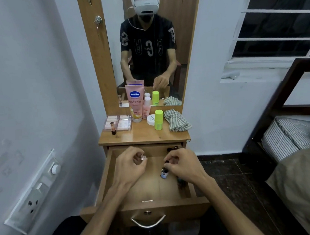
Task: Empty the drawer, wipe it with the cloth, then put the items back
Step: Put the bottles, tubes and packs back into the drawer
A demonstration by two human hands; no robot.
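Note:
The wooden drawer (107, 176) of the dressing table stands pulled out below me. Over its left half my left hand (131, 166) holds a small clear glass bottle (142, 157) in curled fingers. Over the right half my right hand (182, 164) pinches the dark cap of a small dropper bottle (164, 173) with a blue and white label. More small dark bottles (171, 149) lie at the drawer's back right, and another dark item (181, 184) sits by the right wall. The striped cloth (178, 120) lies crumpled on the tabletop at the right.
On the tabletop (144, 134) stand a pink Vaseline tube (135, 105), a pink bottle (146, 108), a green bottle (158, 119), a white jar (150, 119), a clear box of nail sets (117, 122) and a small perfume bottle (112, 128). A mirror rises behind. A bed (288, 138) stands right, a wall left.

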